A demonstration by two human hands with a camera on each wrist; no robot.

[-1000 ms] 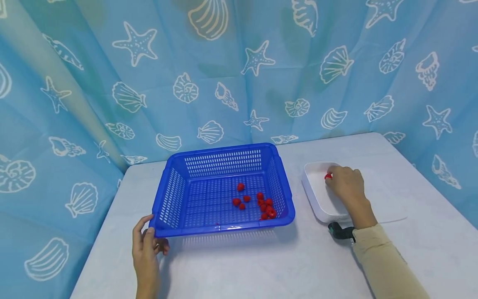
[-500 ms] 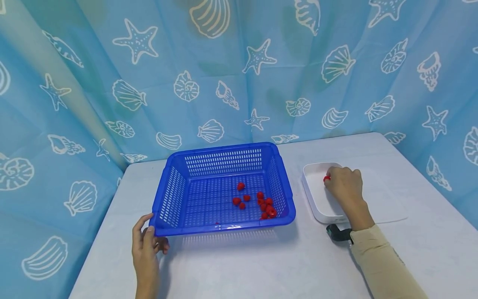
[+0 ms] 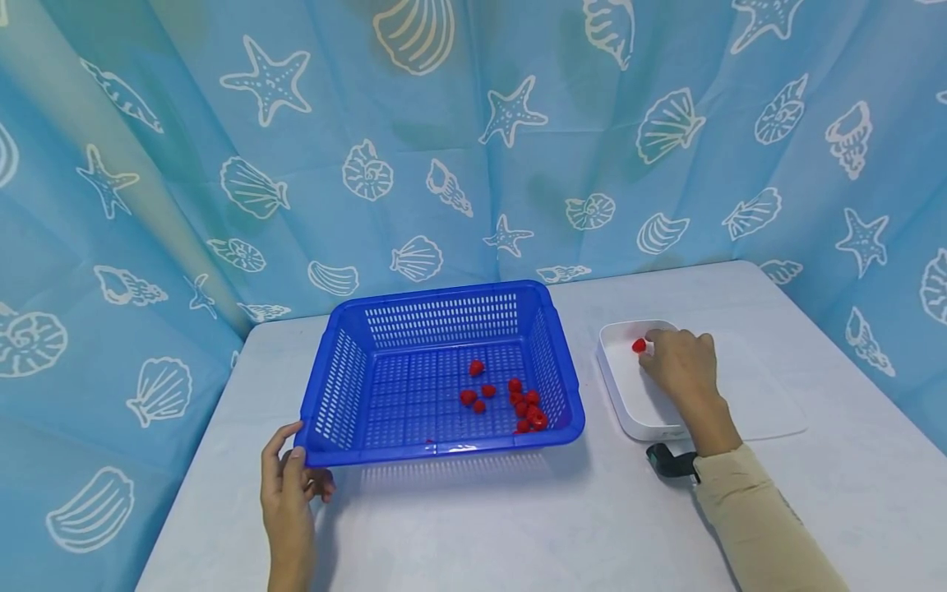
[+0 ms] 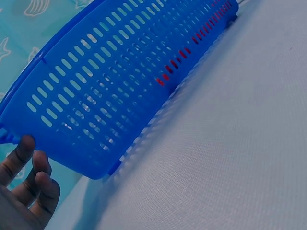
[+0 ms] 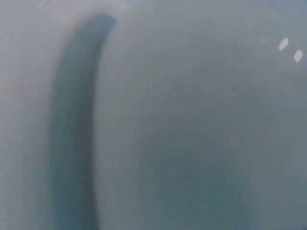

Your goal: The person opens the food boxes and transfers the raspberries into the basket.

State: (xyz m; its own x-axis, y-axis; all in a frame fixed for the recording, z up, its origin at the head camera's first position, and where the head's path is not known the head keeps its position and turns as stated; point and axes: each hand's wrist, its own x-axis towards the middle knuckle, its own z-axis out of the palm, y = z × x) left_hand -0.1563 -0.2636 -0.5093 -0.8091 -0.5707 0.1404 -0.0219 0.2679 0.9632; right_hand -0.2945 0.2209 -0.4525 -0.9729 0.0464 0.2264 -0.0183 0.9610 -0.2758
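A blue perforated plastic basket point(image 3: 399, 456) stands on the table, several red raspberries point(image 3: 534, 413) lying on its floor, most toward the right. My left hand point(image 3: 287, 501) grips the basket's near left corner; in the left wrist view, its fingers point(image 4: 42, 187) are bent beside the outer wall. To the right is a shallow white box point(image 3: 627, 403). Inside it, one raspberry point(image 3: 639, 345) lies just off my right hand's parted thumb and forefinger. That right hand point(image 3: 682, 366) reaches over the box and hides part of its right side. The right wrist view is a blurred close-up of a pale surface.
A flat translucent lid-like sheet point(image 3: 762, 395) lies right of the white box. A black wrist strap piece point(image 3: 669, 460) sticks out from the right wrist near the box's front. A shell-print curtain point(image 3: 459, 164) hangs behind the white-covered table point(image 3: 473, 534).
My right fingers have spread and let go of the raspberry, which now sits in the white box to their left. The left hand and basket have hardly moved.
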